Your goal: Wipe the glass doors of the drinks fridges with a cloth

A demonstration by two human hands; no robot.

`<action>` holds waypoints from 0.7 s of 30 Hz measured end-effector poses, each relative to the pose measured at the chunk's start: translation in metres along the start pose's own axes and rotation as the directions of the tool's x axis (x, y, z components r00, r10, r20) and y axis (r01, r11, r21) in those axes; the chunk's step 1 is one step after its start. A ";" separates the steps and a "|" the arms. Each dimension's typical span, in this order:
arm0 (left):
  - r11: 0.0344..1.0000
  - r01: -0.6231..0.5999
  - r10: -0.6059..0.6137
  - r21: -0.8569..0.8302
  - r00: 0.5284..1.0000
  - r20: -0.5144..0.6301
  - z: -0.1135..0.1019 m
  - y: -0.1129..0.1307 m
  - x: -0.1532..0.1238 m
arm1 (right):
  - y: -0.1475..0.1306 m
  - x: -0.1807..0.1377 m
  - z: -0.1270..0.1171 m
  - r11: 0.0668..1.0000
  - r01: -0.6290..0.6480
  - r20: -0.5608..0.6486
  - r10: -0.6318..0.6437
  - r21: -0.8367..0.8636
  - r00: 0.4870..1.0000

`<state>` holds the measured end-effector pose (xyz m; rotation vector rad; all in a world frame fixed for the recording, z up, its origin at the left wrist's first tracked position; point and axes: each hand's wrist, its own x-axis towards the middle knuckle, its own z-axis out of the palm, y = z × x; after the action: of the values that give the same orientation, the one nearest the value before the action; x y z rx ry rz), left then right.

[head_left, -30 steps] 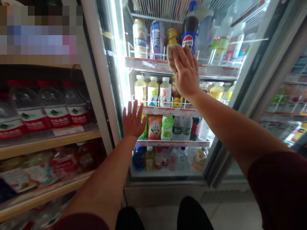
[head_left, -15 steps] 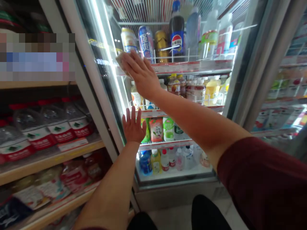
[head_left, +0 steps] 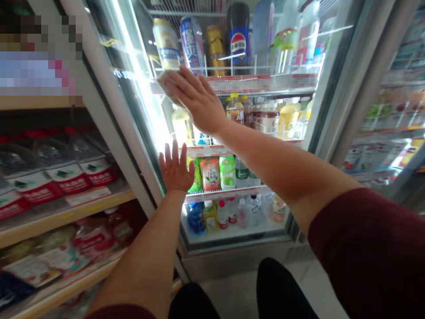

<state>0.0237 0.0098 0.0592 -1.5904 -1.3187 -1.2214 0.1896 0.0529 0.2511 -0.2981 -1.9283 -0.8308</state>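
Note:
My right hand (head_left: 195,101) lies flat against the glass door (head_left: 265,146) of a drinks fridge, fingers stretched out, pressing a pale cloth (head_left: 165,85) that shows past my fingertips at the upper left of the door. My left hand (head_left: 175,168) rests lower down on the same glass with its fingers spread and nothing in it. Behind the glass stand cans and a Pepsi bottle (head_left: 238,37) on the top shelf, and juice and water bottles on the shelves below.
Wooden shelves (head_left: 66,208) to the left carry large water jugs with red labels and packaged goods. A second fridge door (head_left: 395,128) stands to the right. My dark trouser legs show at the bottom above a pale floor.
My right hand has slid with the cloth from the top middle of the glass to its upper left. My left hand has stayed pressed on the lower glass.

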 end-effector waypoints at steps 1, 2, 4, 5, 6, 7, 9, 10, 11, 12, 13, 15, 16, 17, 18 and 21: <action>1.000 0.003 -0.003 0.001 1.000 0.001 0.000 0.000 0.000 | -0.002 -0.010 -0.005 1.000 0.025 0.069 -0.024 -0.005 0.997; 1.000 0.007 -0.007 -0.005 1.000 0.004 0.000 0.000 0.000 | -0.003 -0.018 -0.010 0.997 0.083 0.157 -0.082 0.000 0.984; 1.000 0.014 -0.014 -0.023 1.000 0.018 0.001 -0.001 0.000 | -0.001 -0.026 -0.021 0.979 0.200 0.290 -0.202 0.038 0.935; 1.000 0.014 -0.014 -0.028 0.999 0.029 0.000 -0.001 0.000 | 0.003 -0.025 -0.026 0.975 0.214 0.302 -0.220 0.052 0.928; 0.999 0.014 -0.013 -0.029 0.999 0.038 0.000 -0.001 0.000 | 0.009 -0.022 -0.029 0.980 0.190 0.275 -0.198 0.055 0.941; 1.000 0.015 -0.014 -0.028 0.999 0.045 0.000 -0.001 0.000 | 0.015 -0.019 -0.030 0.990 0.130 0.215 -0.137 0.048 0.967; 0.999 0.022 -0.021 -0.026 0.998 0.052 -0.001 0.000 0.000 | 0.024 -0.015 -0.029 0.999 -0.035 0.061 0.033 0.036 0.998; 0.999 0.028 -0.026 -0.032 0.998 0.054 -0.001 0.000 0.001 | 0.026 -0.016 -0.028 0.995 -0.091 0.012 0.091 0.041 0.996; 0.999 0.033 -0.031 -0.040 0.998 0.058 -0.001 0.000 0.001 | 0.026 -0.020 -0.026 0.992 -0.112 -0.004 0.113 0.053 0.994; 0.998 0.036 -0.033 -0.046 0.997 0.063 -0.001 0.001 0.001 | 0.025 -0.026 -0.025 0.993 -0.093 0.017 0.092 0.069 0.996; 0.998 0.035 -0.032 -0.046 0.997 0.066 -0.001 0.001 0.001 | 0.023 -0.032 -0.026 0.995 -0.040 0.066 0.034 0.090 0.997; 0.999 0.027 -0.025 -0.032 0.998 0.064 0.000 0.001 0.001 | 0.023 -0.040 -0.029 0.986 0.104 0.195 -0.129 0.134 0.972; 0.999 0.022 -0.021 -0.023 0.998 0.058 0.000 0.001 0.000 | 0.026 -0.041 -0.032 0.977 0.153 0.241 -0.186 0.147 0.953; 1.000 0.019 -0.018 -0.018 0.999 0.050 0.000 0.000 0.000 | 0.032 -0.039 -0.034 0.974 0.171 0.258 -0.206 0.150 0.944; 1.000 0.018 -0.017 -0.014 0.999 0.044 0.000 0.000 0.000 | 0.039 -0.036 -0.037 0.978 0.153 0.239 -0.184 0.145 0.953; 1.000 0.008 -0.009 0.006 0.999 0.038 0.000 0.000 0.000 | 0.063 -0.027 -0.037 0.990 -0.053 0.024 0.050 0.128 0.998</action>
<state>0.0236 0.0099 0.0588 -1.6125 -1.3531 -1.1966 0.2619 0.0781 0.2654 -0.2783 -1.9752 -0.6687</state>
